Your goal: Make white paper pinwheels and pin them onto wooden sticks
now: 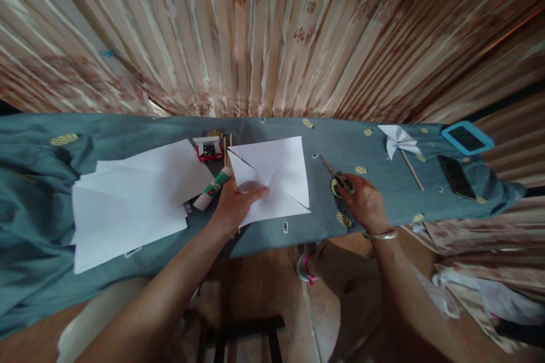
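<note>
My left hand [236, 204] grips a white square sheet of paper [283, 167] by its left edge, thumb stretched across the top and the other fingers mostly hidden. Slits run inward from at least two of the sheet's corners. To the right of the paper, my right hand [364, 198] is closed on the yellow-green and black handles of a pair of scissors [336, 178], whose blades point away toward the upper left. A glue stick [213, 188] with a green label lies right beside my left hand. Thin wooden sticks [225, 150] lie partly under the sheet.
A stack of white paper [136, 198] lies at the left. Behind the glue stick sits a small red box [209, 149] with dark contents. A finished paper pinwheel [399, 142] on a stick, a dark phone [456, 176] and a blue-framed tablet [467, 138] lie right. Curtains [272, 34] hang behind.
</note>
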Demonstrator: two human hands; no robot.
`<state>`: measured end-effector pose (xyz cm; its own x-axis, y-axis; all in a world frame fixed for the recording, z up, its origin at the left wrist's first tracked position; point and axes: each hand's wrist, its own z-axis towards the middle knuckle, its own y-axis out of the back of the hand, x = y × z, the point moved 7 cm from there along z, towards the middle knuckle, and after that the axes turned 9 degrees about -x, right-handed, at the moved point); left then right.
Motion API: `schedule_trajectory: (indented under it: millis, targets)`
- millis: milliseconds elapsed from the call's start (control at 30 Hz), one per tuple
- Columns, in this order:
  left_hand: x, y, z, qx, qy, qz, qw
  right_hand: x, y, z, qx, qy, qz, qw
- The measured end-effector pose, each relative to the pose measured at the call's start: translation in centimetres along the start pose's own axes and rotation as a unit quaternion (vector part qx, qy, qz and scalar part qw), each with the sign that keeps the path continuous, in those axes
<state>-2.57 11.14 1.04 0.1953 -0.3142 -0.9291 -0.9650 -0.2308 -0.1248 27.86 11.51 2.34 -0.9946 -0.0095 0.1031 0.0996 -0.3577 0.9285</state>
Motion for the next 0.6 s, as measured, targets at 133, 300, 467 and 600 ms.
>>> schedule_trajectory:
  millis: [133, 300, 467, 600]
  targets:
    - [0.0, -0.1, 0.2, 0.009, 0.005, -0.011, 1.000, 0.5, 0.3, 0.1, 0.005, -0.006, -0.044, 0.999]
    - [-0.1, -0.1, 0.6, 0.005, -0.002, -0.020, 1.000, 0.6, 0.4, -1.0, 0.065, -0.022, -0.073, 0.995]
    - [-0.4, 0.1, 0.8, -0.009, -0.016, -0.007, 1.000, -1.5, 1.2, -2.1, 0.076, -0.178, 0.234, 0.953]
    - [-0.3, 0.2, 0.9, -0.015, -0.025, -0.002, 1.000, -0.4, 1.9, -3.1, 0.114, -0.286, 0.536, 0.786]
